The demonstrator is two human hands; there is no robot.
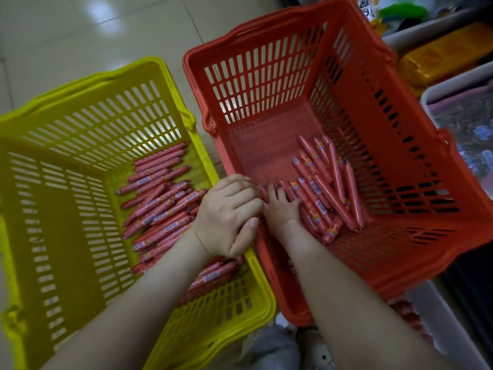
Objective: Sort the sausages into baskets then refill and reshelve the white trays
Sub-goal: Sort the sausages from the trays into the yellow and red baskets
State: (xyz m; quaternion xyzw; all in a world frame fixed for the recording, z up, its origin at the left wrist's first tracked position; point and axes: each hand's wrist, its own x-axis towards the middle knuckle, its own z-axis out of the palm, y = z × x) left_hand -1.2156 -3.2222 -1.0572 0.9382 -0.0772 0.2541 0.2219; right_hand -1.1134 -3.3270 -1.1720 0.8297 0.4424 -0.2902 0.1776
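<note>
An orange basket (266, 76) on the right holds a loose pile of pink sausages (328, 182) on its floor. Beside it on the left, the yellow basket (80, 124) holds many more sausages (160, 206) in rough rows. My left hand (229, 214) reaches over the orange basket's left rim. Its fingers are curled, and a sausage end (262, 192) pokes out beside the knuckles. My right hand (282, 209) lies inside the orange basket with fingers spread flat on the sausages. The two hands touch.
Both baskets stand on a pale tiled floor (80, 36). At the right edge are shelf trays: a white bin of small packets (469, 124), a yellow package (442, 57), and a white tray (432, 316) low down with red sausages (408, 313).
</note>
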